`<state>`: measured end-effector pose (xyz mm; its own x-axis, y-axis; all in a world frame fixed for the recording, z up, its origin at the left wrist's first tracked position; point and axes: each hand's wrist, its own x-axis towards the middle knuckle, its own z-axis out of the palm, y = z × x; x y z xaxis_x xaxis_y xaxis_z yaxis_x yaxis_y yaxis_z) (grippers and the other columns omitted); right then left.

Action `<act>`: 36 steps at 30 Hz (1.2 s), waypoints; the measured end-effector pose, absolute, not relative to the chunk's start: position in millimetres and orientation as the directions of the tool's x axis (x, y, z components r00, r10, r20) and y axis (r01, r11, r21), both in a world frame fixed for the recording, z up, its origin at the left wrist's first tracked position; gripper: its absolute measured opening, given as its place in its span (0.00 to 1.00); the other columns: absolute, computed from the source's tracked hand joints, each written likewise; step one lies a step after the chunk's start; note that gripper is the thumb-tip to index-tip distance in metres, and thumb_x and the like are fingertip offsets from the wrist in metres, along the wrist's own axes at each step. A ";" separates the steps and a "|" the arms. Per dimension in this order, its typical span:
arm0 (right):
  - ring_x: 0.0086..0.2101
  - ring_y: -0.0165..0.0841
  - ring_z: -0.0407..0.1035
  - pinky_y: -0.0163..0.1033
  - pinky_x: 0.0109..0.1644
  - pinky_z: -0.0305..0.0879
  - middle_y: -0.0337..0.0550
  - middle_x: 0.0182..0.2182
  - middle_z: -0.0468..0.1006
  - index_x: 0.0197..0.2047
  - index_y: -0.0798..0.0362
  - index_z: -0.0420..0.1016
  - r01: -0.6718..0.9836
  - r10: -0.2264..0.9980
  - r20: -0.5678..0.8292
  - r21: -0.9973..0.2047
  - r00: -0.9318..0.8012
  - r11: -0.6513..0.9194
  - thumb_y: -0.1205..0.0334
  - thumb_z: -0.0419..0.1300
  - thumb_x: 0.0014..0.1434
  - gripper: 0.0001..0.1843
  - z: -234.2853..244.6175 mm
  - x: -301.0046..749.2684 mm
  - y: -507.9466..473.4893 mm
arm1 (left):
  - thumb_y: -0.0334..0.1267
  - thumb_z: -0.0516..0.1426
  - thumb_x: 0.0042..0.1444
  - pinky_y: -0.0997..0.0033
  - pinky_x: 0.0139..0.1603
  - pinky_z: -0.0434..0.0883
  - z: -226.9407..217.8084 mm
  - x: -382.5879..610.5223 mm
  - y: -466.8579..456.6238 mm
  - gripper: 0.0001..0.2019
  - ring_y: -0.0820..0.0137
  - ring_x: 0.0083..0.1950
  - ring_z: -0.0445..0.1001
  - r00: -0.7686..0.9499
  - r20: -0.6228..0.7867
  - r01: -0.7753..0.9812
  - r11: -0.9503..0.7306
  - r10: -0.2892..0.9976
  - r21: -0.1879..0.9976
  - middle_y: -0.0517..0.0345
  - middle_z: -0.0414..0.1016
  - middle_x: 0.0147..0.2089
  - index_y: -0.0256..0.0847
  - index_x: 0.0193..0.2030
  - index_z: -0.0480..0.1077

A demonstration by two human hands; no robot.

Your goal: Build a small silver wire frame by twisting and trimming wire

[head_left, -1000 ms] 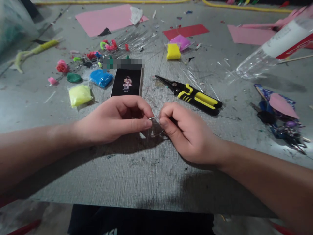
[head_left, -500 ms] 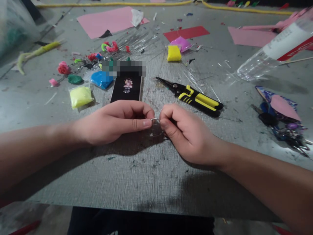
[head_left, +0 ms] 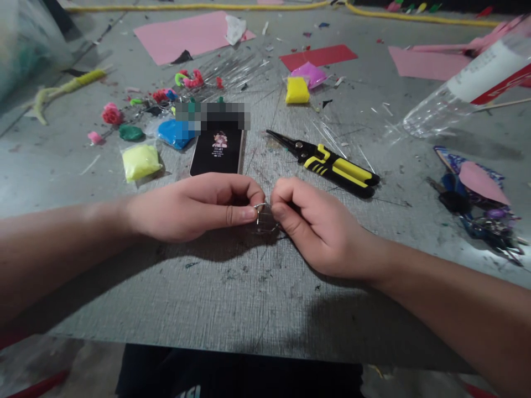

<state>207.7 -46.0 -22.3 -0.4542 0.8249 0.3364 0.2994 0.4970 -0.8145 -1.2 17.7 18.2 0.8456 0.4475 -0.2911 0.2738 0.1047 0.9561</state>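
Observation:
A thin silvery wire (head_left: 265, 205) with a small bent loop spans the short gap between my hands, above the tabletop. My left hand (head_left: 199, 204) pinches one end of it between thumb and forefinger. On the other side my right hand (head_left: 323, 226) is closed, thumb against the curled forefinger, gripping the wire; its other end is hidden in the fingers. Just beyond my left hand lies a phone (head_left: 218, 146) with its screen lit. Pliers (head_left: 327, 163) with yellow and black handles rest beyond my right hand, jaws closed, pointing left.
Bags of yellow clay (head_left: 141, 162) and blue clay (head_left: 174, 134) lie left of the phone, near a rose-like clay flower (head_left: 112, 113). A clear bottle (head_left: 452, 91) lies at the right, above a bunch of keys (head_left: 492, 229). Pink paper (head_left: 182, 36) lies at the back.
At my left fingertips, more of the wire shows, with a short piece now hanging down. My hands stay nearly in place; the whole view has shifted slightly.

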 end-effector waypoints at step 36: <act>0.29 0.31 0.69 0.38 0.32 0.68 0.43 0.33 0.77 0.42 0.52 0.72 0.527 0.799 0.522 -0.608 -0.300 0.594 0.66 0.61 0.62 0.04 -26.7 205.6 -52.8 | 0.36 0.67 0.55 0.78 0.31 0.74 8.0 -2.8 9.2 0.07 0.73 0.31 0.79 0.692 -0.287 0.361 0.026 0.663 0.932 0.56 0.82 0.32 0.36 0.39 0.80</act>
<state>205.6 -52.8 -26.7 -0.2996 0.7987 0.5218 0.5267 0.5945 -0.6076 -2.8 9.2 8.0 0.6919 0.6627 -0.2866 0.3614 0.0258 0.9320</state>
